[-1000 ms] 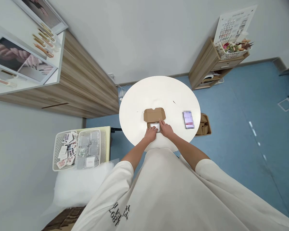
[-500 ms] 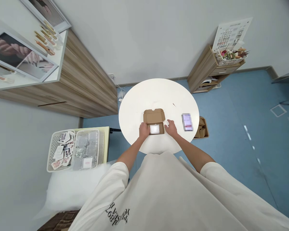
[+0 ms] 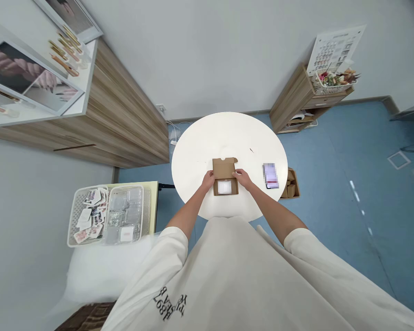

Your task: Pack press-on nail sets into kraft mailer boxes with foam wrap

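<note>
A small brown cardboard box [image 3: 224, 169] lies on the white round table [image 3: 200, 138], its lid raised at the far side. Inside the tray sits a white item [image 3: 224, 187], which looks like a wrapped packet. My left hand [image 3: 207, 180] is closed on the lid's left edge, near the fold. On the opposite side, my right hand [image 3: 243, 178] pinches the lid's right edge, thumb over the brown card. One lid flap sticks out at the upper right corner.
A phone [image 3: 271, 175] lies right of the box. A carton of folded brown boxes [image 3: 290, 185] stands on the floor beside the table. White baskets [image 3: 105, 216] of cards and clear cases sit at left, above white wrap [image 3: 106, 266]. A wooden cabinet [image 3: 124, 105] stands behind them.
Both hands left the white packet and the box's front, then moved up to the lid's sides. The lid's left flap no longer sticks out. The box has shifted slightly right.
</note>
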{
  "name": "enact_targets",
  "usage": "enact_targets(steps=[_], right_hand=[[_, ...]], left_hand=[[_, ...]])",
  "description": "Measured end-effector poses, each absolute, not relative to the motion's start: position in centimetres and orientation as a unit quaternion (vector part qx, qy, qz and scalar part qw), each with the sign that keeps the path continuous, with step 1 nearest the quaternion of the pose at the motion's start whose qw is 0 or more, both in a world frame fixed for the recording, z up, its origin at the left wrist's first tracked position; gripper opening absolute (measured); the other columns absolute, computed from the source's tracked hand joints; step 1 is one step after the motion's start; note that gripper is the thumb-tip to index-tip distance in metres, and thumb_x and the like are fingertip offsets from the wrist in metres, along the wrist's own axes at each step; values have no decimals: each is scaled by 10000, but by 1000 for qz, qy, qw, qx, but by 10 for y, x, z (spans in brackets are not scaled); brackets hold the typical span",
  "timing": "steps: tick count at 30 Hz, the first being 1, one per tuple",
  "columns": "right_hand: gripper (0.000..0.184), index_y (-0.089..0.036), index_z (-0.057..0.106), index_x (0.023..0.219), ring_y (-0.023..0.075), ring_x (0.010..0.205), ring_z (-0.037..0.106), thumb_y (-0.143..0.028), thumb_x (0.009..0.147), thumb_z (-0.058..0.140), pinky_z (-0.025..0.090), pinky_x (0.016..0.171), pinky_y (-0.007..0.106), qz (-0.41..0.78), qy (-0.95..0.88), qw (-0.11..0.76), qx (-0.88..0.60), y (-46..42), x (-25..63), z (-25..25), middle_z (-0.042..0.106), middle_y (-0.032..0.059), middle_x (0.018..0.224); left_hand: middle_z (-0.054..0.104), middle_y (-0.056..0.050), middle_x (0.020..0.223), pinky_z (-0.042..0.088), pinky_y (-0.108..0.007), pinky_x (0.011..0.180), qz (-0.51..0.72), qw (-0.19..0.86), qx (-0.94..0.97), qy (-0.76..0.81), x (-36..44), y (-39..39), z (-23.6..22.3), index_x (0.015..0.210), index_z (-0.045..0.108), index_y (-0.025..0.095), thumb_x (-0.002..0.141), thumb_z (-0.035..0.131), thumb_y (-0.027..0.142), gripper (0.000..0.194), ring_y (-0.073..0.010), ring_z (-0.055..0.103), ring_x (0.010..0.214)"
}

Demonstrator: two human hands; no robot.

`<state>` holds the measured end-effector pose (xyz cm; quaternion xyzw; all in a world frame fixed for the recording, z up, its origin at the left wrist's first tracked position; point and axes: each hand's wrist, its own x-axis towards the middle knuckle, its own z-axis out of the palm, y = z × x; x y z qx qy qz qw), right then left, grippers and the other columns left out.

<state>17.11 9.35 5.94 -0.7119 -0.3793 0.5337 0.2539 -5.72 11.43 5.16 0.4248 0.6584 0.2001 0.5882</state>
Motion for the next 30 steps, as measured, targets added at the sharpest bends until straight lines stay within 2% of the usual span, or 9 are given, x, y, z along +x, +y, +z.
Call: enact_targets(steps=[4,7,10,13,16,20,22,25,30], right_hand=[[465,-233,622,1159,234,1133,606,-518,800,697,481,943,337,576,-325,260,-703,92,170,63,650,94,1289],[408,-234,628,1057,228,1112,612,-578,838,643,468,918,328,595,-305,280,-689,93,173,68,662,75,1277],[427,-234,638,991,235,1149,602,-634,901,519,461,910,338,606,-277,298,-684,97,176,71,656,62,1301],[542,-233,648,962,243,1164,607,-690,949,357,474,904,349,623,-235,312,-678,102,181,76,666,72,1286],[646,-243,655,1091,249,1177,614,-728,962,248,498,913,363,640,-212,333,-659,106,184,83,648,93,1332],[754,-269,590,1339,267,1213,602,-768,947,183,509,960,402,651,-230,342,-637,108,187,93,602,107,1406],[764,-274,589,1360,266,1231,591,-778,942,194,504,986,403,659,-248,342,-622,108,189,94,580,98,1435],[710,-255,656,1268,261,1246,578,-763,943,279,500,1003,380,658,-282,329,-616,104,188,92,549,85,1466],[550,-239,706,1148,277,1204,582,-675,929,454,485,1021,408,590,-422,258,-638,81,182,79,643,83,1311]], left_hand=[[615,-121,1337,491,-354,935,203,623,360,664,-56,112,51,1231,497,219,788,721,285,501,-253,614,1163],[626,-116,1288,468,-373,941,205,619,357,668,-57,114,52,1131,497,225,843,694,428,404,-258,603,1148],[610,-117,1314,448,-377,943,220,613,365,665,-60,121,56,1036,516,220,905,571,618,422,-263,588,1170],[605,-129,1342,455,-372,903,225,635,345,654,-63,131,61,1060,539,211,953,362,722,551,-263,603,1171],[611,-139,1357,471,-360,863,236,649,330,643,-69,138,67,1223,526,217,946,203,777,703,-260,623,1164],[606,-114,1390,486,-355,877,239,678,352,600,-77,141,71,1369,515,264,902,129,836,834,-261,617,1200],[612,-107,1385,488,-367,904,239,683,368,584,-80,140,72,1318,584,261,904,138,835,837,-269,606,1219],[634,-98,1347,495,-373,928,236,664,397,588,-80,134,69,1188,662,241,930,222,797,755,-266,607,1209],[654,-90,1278,477,-398,1014,197,556,518,620,-80,107,60,1089,682,231,917,545,576,409,-272,595,1200]])
